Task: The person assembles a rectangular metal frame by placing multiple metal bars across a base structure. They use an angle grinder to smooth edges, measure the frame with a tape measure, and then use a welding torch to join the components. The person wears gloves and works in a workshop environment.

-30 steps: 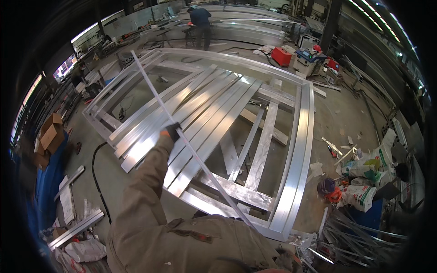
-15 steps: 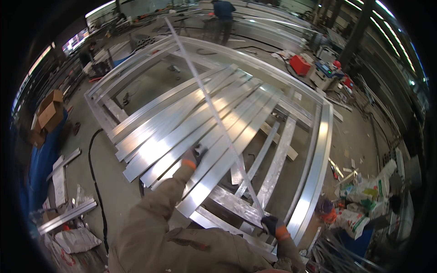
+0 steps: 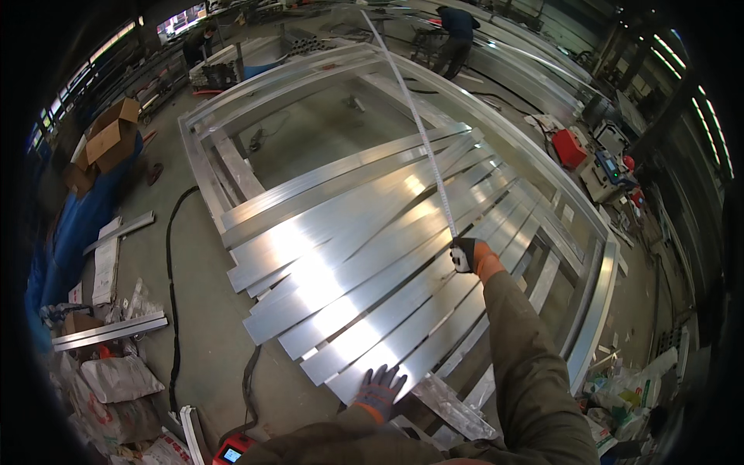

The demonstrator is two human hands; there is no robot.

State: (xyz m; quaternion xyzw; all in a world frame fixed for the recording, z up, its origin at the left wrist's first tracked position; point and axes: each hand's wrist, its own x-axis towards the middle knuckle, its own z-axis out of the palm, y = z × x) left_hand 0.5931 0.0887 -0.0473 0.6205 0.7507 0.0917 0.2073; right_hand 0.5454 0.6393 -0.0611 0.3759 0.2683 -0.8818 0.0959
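My right hand (image 3: 474,254), in a dark glove with an orange cuff, is closed round a tape measure (image 3: 461,261) above the middle of the metal slats. Its long pale blade (image 3: 425,143) runs out from the hand towards the far side, over the big frame. Near the slats' close ends, my left hand (image 3: 379,391) lies with gloved fingers spread on or just over a slat. The flat, shiny slats (image 3: 341,271) lie side by side, some at uneven angles, across a large rectangular metal frame (image 3: 203,167).
A cardboard box (image 3: 113,133) and blue sheeting stand at left. Black cable (image 3: 172,310) crosses the floor, with bags (image 3: 120,384) and metal offcuts nearby. A red device (image 3: 235,449) is at the lower edge. Another person (image 3: 456,39) bends at the back; a red box (image 3: 570,148) stands at right.
My right hand has moved from the near right side up over the slats with the tape measure. My left hand has drawn back to the slats' near ends. The view has shifted.
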